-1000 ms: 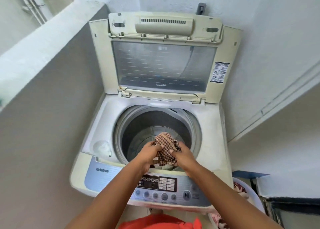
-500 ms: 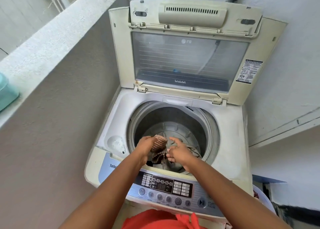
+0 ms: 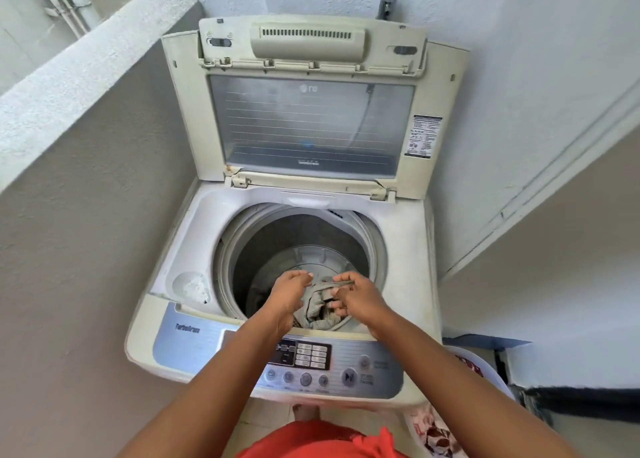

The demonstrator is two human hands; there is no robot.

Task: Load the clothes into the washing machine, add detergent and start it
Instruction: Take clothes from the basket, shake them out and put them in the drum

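Washer [image 3: 408, 284], lid up (for loading): both hands over drum; left [image 3: 289, 296] loose, empty; right [image 3: 360, 296] pinching grey garment [image 3: 320, 303], lowering it in.

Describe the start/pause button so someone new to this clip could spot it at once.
Find the washing machine, lid raised, and look along its blue-grey control panel on the near edge. Right of the dark display sits the start/pause button. It is round, bigger than the row of small buttons to its left, and carries a play/pause symbol.
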